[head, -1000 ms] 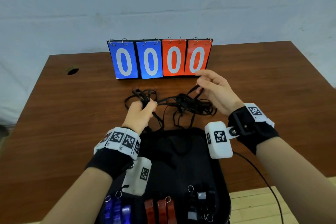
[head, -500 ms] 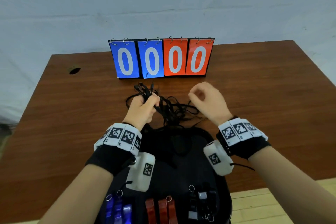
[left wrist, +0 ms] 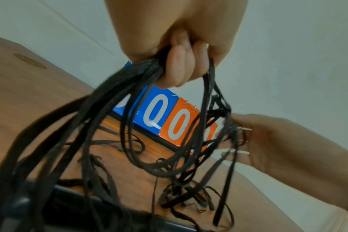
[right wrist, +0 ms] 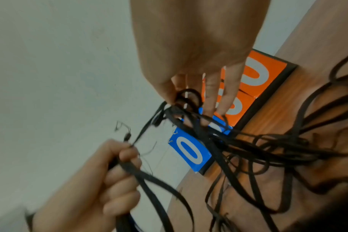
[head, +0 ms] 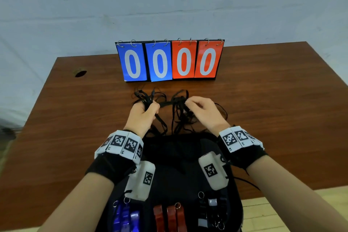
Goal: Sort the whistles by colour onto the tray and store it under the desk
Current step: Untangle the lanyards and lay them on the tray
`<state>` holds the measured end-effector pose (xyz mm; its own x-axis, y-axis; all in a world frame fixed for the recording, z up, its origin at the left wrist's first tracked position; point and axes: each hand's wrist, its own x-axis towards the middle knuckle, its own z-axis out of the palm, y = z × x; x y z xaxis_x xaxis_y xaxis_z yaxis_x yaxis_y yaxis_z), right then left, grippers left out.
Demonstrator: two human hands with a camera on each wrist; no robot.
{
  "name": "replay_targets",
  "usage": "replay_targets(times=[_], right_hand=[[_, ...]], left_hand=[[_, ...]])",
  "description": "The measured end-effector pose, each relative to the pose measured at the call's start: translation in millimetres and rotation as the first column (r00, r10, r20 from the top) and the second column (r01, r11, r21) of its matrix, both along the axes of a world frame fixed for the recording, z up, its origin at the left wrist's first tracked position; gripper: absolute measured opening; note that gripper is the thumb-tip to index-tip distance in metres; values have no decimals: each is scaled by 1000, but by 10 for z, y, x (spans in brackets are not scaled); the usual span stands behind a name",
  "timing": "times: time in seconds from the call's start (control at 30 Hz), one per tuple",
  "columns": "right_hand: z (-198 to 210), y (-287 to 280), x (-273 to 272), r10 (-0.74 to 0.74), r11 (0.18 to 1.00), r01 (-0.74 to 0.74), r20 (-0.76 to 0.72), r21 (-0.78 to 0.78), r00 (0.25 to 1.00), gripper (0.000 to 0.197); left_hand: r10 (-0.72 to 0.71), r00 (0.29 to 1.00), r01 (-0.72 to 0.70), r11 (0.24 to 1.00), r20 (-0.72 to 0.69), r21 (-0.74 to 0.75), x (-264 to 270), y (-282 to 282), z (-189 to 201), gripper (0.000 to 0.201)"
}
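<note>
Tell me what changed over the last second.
The right hand drew back from the scoreboard toward the left hand and now pinches the black cords. The left hand keeps its fistful of cords. Whistles, tray and scoreboard are unmoved.

The right hand (right wrist: 195, 51) reaches in from the top of the right wrist view, its thumb and fingers (right wrist: 210, 94) pinching a knot in a tangle of flat black woven lanyard cords (right wrist: 248, 146). Lower left, the left hand (right wrist: 101, 185) grips a bundle of the same cords in a fist. Behind them a blue and orange flip scoreboard (right wrist: 191, 153) showing white zeros stands on the brown wooden counter (right wrist: 328, 25).
</note>
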<state>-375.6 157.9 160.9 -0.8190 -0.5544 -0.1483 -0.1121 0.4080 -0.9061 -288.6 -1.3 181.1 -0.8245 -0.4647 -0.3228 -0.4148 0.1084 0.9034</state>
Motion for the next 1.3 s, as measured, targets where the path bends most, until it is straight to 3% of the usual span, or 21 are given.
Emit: replay_targets(times=[0.1,0.2,0.37,0.43,0.53,0.6,0.67,0.77,0.9,1.0,1.07,1.1,1.13,1.2,1.27,1.3], right_hand=[[80,54,-27,15,992,-3,99,-124,995,31],[128,59,-19,-39,959,94,204,-268,978,35],[166,57,-30,142,874,79,408,-479,902,28],[178,84,-65,215,855,63,462,-515,860,20],[136,194,-122,255,866,35,500,-499,828,46],[97,267,-138,242,888,2,470,-461,849,49],[71,295,-155,167,915,33,450,-403,877,45],[70,269,-179,-69,946,188,404,-263,912,39],[88,207,-228,-375,873,458,369,-168,850,41],[65,192,-280,-492,832,530,224,-161,841,33],[96,151,-201,-394,901,390,21,-189,919,25],[119,118,-132,-284,947,249,-160,-205,946,26],[136,71,-60,-134,982,78,-351,-170,927,26],[151,-56,68,174,981,-187,-599,41,781,28],[77,-180,128,336,941,-258,-684,217,648,39],[42,-236,162,358,933,-263,-691,244,628,41]], left_hand=[[59,998,-59,997,6,-39,6,-21,-22,38],[55,998,-55,997,5,-61,-18,2,-11,36],[64,995,-54,989,-72,139,-43,14,54,34],[84,992,-68,985,-90,160,-32,-11,65,33],[140,983,-118,977,-118,175,1,-68,49,34],[186,974,-159,968,-131,192,19,-104,36,35],[205,969,-177,965,-135,194,21,-117,33,35],[188,971,-156,966,-145,208,4,-96,43,35],[168,971,-120,958,-172,259,-17,-62,64,34],[172,968,-112,947,-182,303,-37,-56,86,34],[144,973,-79,944,-183,322,-49,-36,98,35],[126,975,-61,943,-183,328,-55,-22,101,35],[111,977,-46,942,-182,332,-62,-5,104,35],[85,980,-22,944,-177,329,-75,27,120,35],[71,983,-12,943,-168,333,-84,53,148,34],[70,984,-10,940,-165,340,-84,62,162,34]])
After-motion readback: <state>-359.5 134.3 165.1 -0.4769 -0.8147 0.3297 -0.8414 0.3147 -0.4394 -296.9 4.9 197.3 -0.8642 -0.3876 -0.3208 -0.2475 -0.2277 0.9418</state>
